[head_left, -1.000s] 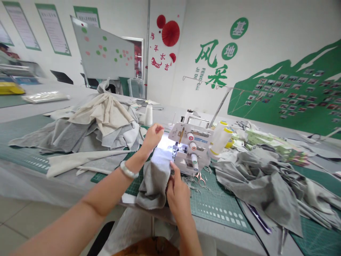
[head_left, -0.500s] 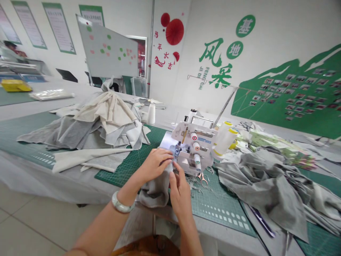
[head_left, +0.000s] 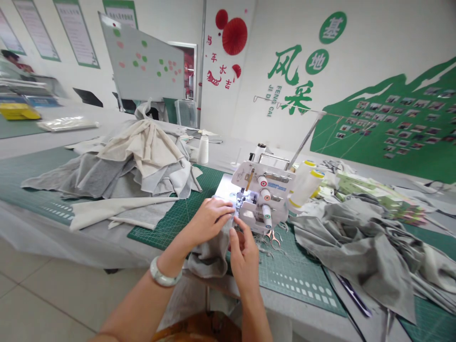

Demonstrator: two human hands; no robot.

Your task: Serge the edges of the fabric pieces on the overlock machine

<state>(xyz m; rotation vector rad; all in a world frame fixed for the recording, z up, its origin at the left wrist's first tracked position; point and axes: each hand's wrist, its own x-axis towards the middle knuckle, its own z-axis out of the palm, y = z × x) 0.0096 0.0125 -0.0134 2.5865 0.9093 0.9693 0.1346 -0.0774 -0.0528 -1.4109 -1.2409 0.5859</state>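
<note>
A piece of grey fabric (head_left: 213, 256) runs up to the presser foot of a white overlock sewing machine (head_left: 249, 172) and hangs in folds over the table edge. My left hand (head_left: 210, 218), with a pale bangle on its wrist, presses the cloth from above beside the foot, fingers close together. On the cloth's right edge, my right hand (head_left: 245, 247) has its thumb and index finger at the fabric, the other fingers curled. The machine's lamp lights the stitching area. Small scissors (head_left: 273, 238) and thread scraps lie right of my right hand.
Left on the table is a heap of grey and cream cloth pieces (head_left: 142, 147). Thread cones (head_left: 309, 183) stand behind the machine. More grey fabric (head_left: 359, 242) is piled right, beside a purple-edged tool (head_left: 354, 297). Green cutting mats (head_left: 302, 280) cover the table. A person (head_left: 14, 66) sits far left.
The machine and table have shifted slightly right in view. Both hands keep nearly the same places at the fabric, and the light by the presser foot looks brighter.
</note>
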